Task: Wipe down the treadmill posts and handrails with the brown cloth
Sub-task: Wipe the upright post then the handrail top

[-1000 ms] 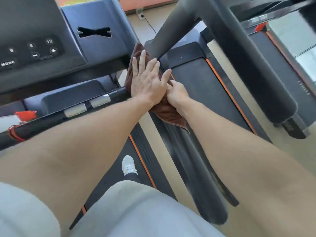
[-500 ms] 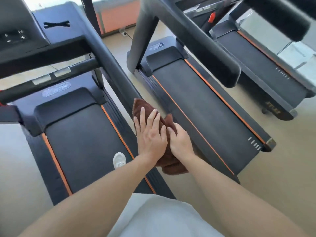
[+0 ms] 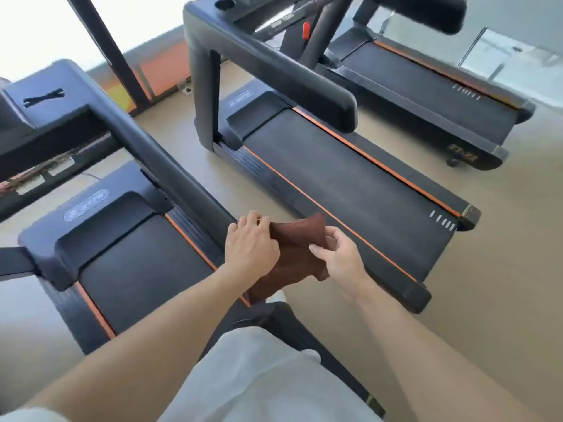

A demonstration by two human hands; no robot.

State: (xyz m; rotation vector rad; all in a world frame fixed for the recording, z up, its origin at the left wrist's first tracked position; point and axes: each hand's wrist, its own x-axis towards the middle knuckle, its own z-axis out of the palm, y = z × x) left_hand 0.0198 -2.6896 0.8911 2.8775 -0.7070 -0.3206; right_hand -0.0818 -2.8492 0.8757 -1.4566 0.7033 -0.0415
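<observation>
The brown cloth (image 3: 294, 254) sits at the near, lower end of the handrail (image 3: 170, 166) of the treadmill the person stands on, bunched between both hands so that one corner sticks up toward the far side and a fold hangs down toward the person's lap. The left hand (image 3: 251, 246) lies palm-down on the cloth's left part, fingers curled over it just where the rail's end disappears underneath; whether it presses the cloth onto the rail or only grips the fabric cannot be told. The right hand (image 3: 338, 258) is partly open, thumb and fingertips pinching the cloth's right edge and drawing it sideways, as if to spread or refold it. The rail's long axis runs away from the hands, up and to the left toward the console (image 3: 45, 99), so the unwiped length lies ahead of the left hand, which is the nearer of the two to it. The next stroke would most likely run along that diagonal, with the left hand leading and the right hand feeding or steadying the cloth. A neighbouring treadmill (image 3: 350, 184) with its own post (image 3: 202, 95) stands to the right across a strip of floor (image 3: 253, 190), apart from the cloth.
</observation>
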